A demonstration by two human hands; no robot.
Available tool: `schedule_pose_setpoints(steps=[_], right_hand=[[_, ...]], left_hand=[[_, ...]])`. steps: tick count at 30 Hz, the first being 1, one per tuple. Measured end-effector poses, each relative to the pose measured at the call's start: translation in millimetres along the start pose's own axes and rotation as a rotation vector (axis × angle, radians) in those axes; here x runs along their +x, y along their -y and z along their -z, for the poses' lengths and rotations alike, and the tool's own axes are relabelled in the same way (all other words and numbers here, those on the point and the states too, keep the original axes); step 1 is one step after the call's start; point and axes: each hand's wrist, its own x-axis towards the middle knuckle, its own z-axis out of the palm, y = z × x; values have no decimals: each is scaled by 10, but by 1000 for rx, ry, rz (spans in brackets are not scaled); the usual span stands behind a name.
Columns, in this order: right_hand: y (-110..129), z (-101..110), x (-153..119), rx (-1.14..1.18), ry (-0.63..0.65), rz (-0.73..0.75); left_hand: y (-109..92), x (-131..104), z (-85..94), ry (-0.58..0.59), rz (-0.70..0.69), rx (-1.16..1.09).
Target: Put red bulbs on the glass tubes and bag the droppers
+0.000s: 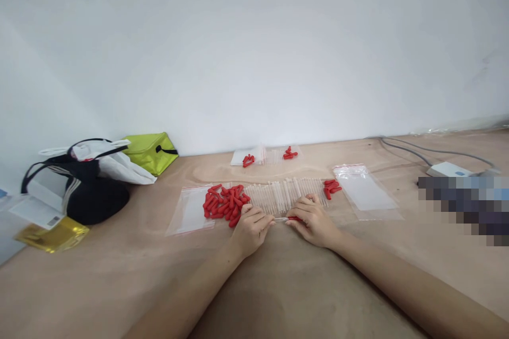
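My left hand pinches one end of a thin clear glass dropper tube. My right hand has its fingers closed on a red rubber bulb at the tube's other end. How far the tube sits inside the bulb is hard to make out. Just beyond both hands lies a row of clear tubes, side by side on the table. A heap of red bulbs is beside my left hand, partly on a clear zip bag. A smaller group of red bulbs lies right of the row.
Another flat zip bag is at the right. Near the wall are bags with tubes and red bulbs. On the left stand a black cap, a lime-green bag and a gold packet. A white box with grey cables lies far right.
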Motion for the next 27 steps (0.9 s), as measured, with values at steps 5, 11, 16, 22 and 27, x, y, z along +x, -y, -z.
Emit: schedule_pose_setpoints(steps=[5, 11, 16, 22, 27], right_hand=[[42, 30, 38, -91, -8, 3], [-143, 271, 44, -166, -87, -128], [-556, 484, -4, 112, -255, -421], [-777, 516, -63, 224, -416, -670], [-890, 650, -37, 583, -660, -767]], left_hand=[[-1, 7, 6, -7, 64, 36], [93, -3, 46, -122, 216, 177], [184, -19, 30, -165, 323, 199], [177, -23, 6, -136, 342, 264], [179, -29, 10, -116, 346, 268]])
